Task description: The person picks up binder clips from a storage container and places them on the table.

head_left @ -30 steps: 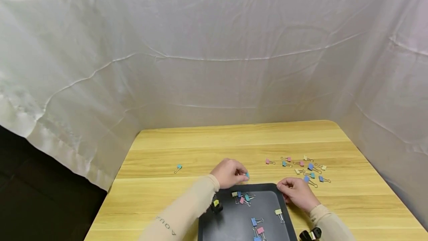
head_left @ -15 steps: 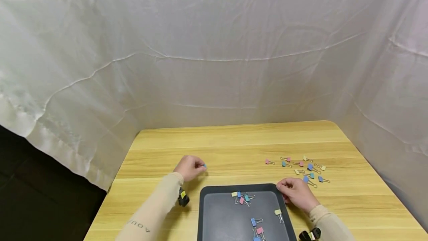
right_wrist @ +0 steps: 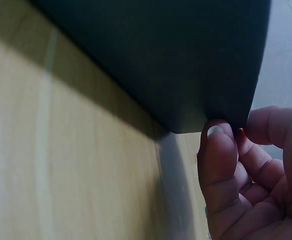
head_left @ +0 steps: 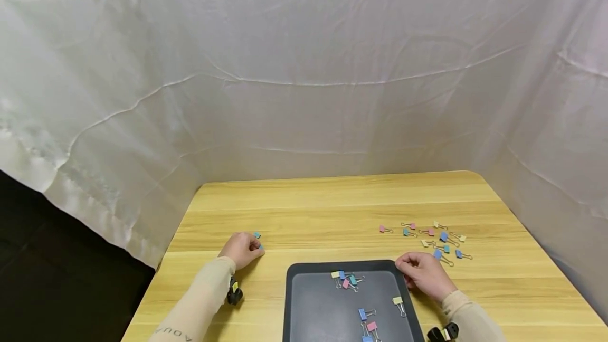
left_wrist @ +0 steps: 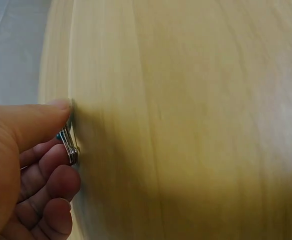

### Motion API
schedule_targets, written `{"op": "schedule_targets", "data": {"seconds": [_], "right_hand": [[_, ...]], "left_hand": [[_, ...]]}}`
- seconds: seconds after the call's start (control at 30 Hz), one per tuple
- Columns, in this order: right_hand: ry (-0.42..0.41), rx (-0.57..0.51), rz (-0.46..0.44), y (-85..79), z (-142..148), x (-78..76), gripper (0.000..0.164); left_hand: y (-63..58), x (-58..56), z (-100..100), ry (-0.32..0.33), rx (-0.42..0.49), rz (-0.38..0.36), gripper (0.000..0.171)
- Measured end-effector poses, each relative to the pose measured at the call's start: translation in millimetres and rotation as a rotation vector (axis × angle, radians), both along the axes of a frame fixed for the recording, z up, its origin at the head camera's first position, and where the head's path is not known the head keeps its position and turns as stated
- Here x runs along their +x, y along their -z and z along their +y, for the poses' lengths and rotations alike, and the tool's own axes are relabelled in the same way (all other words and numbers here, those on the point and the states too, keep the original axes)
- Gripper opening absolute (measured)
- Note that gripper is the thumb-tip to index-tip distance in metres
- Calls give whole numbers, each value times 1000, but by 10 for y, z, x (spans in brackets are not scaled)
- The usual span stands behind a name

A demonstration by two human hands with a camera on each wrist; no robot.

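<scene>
At the left of the table, my left hand (head_left: 242,249) pinches a teal binder clip (head_left: 261,247) between thumb and fingers. Its metal handles (left_wrist: 69,146) show in the left wrist view, right above the tabletop. A second teal binder clip (head_left: 257,235) lies just beyond that hand, partly hidden by it. My right hand (head_left: 425,274) pinches the far right corner of the dark grey tray (head_left: 291,305). In the right wrist view, thumb and finger (right_wrist: 220,155) hold the rim of the tray (right_wrist: 186,65) from both sides.
Inside the tray lie several binder clips: a mixed cluster (head_left: 347,281) at the far side, a yellow clip (head_left: 398,301) at right and a blue clip (head_left: 363,314) nearer. Several more clips (head_left: 444,237) are scattered on the wooden table (head_left: 304,215) at right. Pale curtains (head_left: 304,78) surround it.
My left hand has moved left from above the tray's far edge to the lone teal clip, carrying a teal clip in its fingertips. My right hand stays on the tray corner.
</scene>
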State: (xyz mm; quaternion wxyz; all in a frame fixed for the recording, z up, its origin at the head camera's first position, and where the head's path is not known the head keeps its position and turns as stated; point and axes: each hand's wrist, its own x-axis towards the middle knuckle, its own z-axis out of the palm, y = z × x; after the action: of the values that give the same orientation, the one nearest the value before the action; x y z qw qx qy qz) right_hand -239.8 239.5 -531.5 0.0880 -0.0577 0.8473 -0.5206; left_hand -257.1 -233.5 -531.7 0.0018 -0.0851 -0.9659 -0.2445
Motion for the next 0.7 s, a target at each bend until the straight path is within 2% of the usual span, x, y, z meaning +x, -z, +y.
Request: {"op": "schedule_targets", "data": {"seconds": [0.13, 0.5, 0.7], "right_hand": [[-9, -5, 9, -6, -1, 10, 21], [10, -14, -7, -15, -15, 22, 19], [6, -3, 3, -14, -11, 19, 19]], "left_hand": [[10, 7, -39, 5, -8, 23, 10], [40, 24, -103, -19, -6, 24, 9], [-14, 55, -102, -35, 42, 6, 8]]}}
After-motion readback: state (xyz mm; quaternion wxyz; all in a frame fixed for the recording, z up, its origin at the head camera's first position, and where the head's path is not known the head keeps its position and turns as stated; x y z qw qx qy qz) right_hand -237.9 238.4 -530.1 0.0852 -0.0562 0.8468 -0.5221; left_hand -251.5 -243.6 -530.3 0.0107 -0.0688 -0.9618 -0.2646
